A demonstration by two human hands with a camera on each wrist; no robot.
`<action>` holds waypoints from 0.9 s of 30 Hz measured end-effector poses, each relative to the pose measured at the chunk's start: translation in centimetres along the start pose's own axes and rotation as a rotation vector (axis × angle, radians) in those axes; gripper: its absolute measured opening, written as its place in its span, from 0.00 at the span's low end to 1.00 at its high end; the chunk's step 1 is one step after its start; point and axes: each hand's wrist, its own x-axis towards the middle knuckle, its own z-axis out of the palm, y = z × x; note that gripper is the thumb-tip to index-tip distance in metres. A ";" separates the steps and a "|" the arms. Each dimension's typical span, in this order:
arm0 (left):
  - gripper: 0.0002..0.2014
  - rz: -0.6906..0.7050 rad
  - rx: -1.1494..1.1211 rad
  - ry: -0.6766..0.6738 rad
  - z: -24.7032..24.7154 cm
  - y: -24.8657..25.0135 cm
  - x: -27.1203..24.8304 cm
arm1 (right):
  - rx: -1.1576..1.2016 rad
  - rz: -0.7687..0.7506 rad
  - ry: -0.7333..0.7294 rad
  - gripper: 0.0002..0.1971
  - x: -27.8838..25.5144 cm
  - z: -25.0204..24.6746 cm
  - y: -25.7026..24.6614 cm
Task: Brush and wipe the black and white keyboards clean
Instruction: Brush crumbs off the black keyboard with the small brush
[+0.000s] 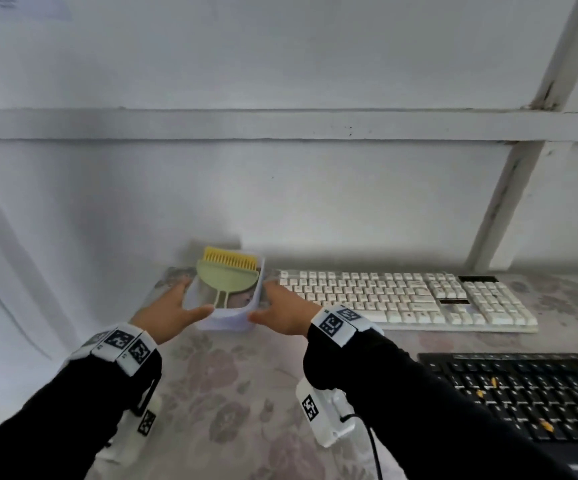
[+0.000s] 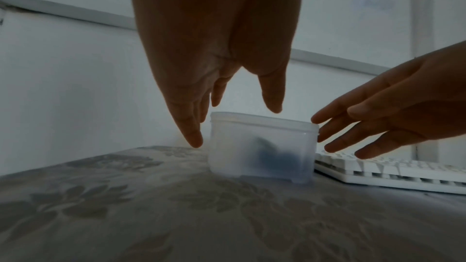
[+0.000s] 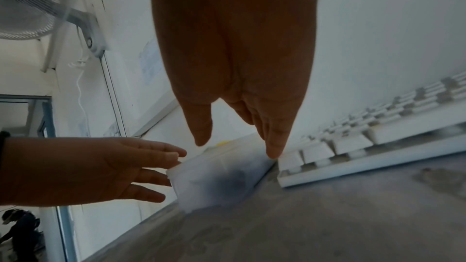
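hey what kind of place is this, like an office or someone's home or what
Probably a plain room at home or a dorm, though that is a guess. A table with a flowered cloth stands against a bare white wall, two keyboards lie on it, white and black, and a wall fan hangs nearby.

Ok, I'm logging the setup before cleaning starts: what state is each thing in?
Translucent container: lidless, upright on the table.
Green and yellow brush: lying inside the container.
White keyboard: flat, untouched.
Black keyboard: yellow crumbs on keys.
Left hand: open, beside container.
Right hand: open, beside container.
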 end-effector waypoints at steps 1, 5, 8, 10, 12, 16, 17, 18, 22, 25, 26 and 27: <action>0.43 -0.005 -0.016 -0.019 -0.1 -0.2 0.3 | 0.008 0.006 0.002 0.26 0.9 0.5 0.3; 0.41 0.011 -0.059 -0.026 0.1 -0.3 0.9 | 0.038 0.027 0.015 0.28 2.5 1.7 0.3; 0.39 0.035 -0.122 -0.023 -0.1 -0.5 0.8 | 0.081 0.023 0.058 0.29 3.0 2.2 0.4; 0.41 0.057 -0.151 -0.045 -0.4 -0.9 0.7 | 0.104 0.004 0.089 0.30 2.9 2.4 0.6; 0.35 0.060 -0.193 -0.077 -0.7 -1.5 0.5 | 0.120 -0.023 0.101 0.29 2.4 2.4 0.7; 0.35 0.028 -0.250 -0.134 -1.0 -2.2 -0.5 | 0.167 -0.069 0.062 0.23 0.1 2.0 0.0; 0.30 0.013 -0.266 -0.133 -0.9 -2.2 -1.0 | 0.179 -0.078 0.049 0.23 -0.4 2.1 -0.1; 0.27 -0.002 -0.278 -0.124 -0.8 -2.2 -1.4 | 0.187 -0.092 0.036 0.23 -0.9 2.2 -0.2; 0.31 -0.025 -0.310 -0.110 -0.3 -2.5 -3.2 | 0.172 -0.113 0.000 0.23 -2.9 2.8 -0.4; 0.39 -0.039 -0.309 -0.147 -0.2 -2.6 -4.9 | 0.146 -0.106 -0.013 0.23 -4.5 3.3 -0.3; 0.46 -0.036 -0.298 -0.162 -0.2 -2.7 -5.5 | 0.139 -0.112 -0.007 0.22 -5.0 3.4 -0.2; 0.53 -0.031 -0.279 -0.168 -0.2 -2.9 -6.0 | 0.127 -0.111 -0.004 0.21 -5.5 3.5 -0.2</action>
